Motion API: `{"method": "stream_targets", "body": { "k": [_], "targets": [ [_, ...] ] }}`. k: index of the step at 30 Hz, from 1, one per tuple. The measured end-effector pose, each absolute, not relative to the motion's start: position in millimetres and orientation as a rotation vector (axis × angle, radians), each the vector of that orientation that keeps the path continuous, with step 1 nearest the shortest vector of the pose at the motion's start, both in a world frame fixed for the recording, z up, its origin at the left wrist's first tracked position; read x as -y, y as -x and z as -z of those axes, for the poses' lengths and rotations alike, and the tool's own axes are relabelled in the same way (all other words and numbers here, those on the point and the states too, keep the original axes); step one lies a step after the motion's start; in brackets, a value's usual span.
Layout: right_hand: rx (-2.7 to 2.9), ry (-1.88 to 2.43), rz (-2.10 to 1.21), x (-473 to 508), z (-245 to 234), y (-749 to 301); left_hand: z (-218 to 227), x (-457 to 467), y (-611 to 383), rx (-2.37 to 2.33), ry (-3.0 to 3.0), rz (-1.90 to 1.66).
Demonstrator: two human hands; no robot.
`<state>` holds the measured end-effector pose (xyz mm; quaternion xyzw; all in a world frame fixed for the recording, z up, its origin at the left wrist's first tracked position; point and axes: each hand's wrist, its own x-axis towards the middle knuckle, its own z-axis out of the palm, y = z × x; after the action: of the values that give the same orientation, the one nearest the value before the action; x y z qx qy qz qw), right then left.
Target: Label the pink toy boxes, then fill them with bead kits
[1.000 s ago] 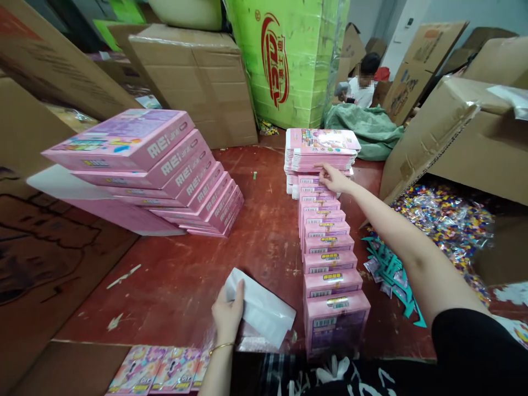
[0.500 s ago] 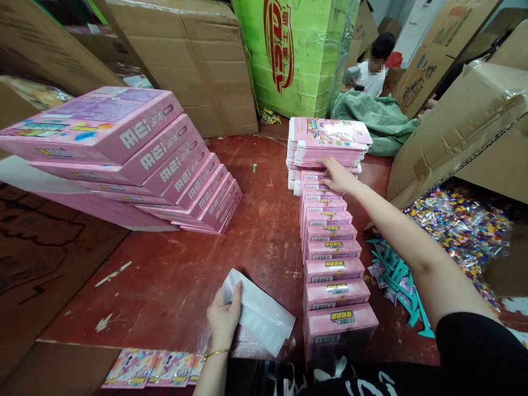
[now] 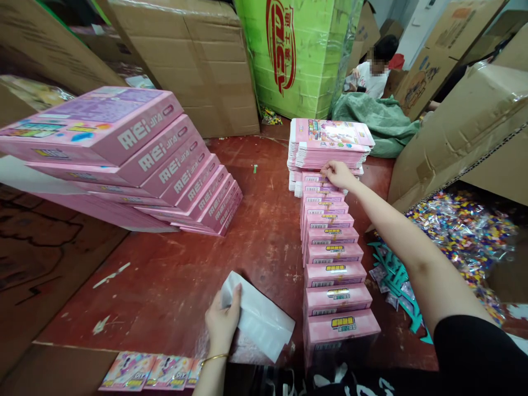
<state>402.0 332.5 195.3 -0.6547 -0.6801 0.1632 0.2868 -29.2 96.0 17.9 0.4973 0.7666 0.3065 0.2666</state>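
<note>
The right hand (image 3: 339,175) reaches to 12 o'clock, its fingers curled and pinching the near edge of the stack of flat pink cartons (image 3: 330,144); the stack's long axis runs 9 to 3 o'clock. The left hand (image 3: 223,324) lies at 6 o'clock, fingers flat on a white bag (image 3: 262,319), gripping nothing. The red counter (image 3: 177,275) also carries a row of pink boxes (image 3: 332,264) from 12 to 6 o'clock, hemmed in by brown cardboard boxes (image 3: 198,60).

Right hand (image 3: 339,175) stretched far forward, arm extended, fingers curled; left hand (image 3: 221,322) near body, palm down, fingers flat
</note>
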Motion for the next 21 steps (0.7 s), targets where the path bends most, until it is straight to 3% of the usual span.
{"method": "stream_targets", "body": {
  "k": [8, 15, 21],
  "targets": [
    [1.779, 1.814, -0.381, -334, -191, -403, -23, -95, 27, -2.058, -1.338, -0.838],
    [1.891, 2.003, 0.029, -320, -201, -390, -22, -94, 27, -2.065, -1.340, -0.843],
    [1.775, 1.951, 0.077, -294, -231, -386, -20, -101, 26, -2.067, -1.271, -0.929]
  ]
}}
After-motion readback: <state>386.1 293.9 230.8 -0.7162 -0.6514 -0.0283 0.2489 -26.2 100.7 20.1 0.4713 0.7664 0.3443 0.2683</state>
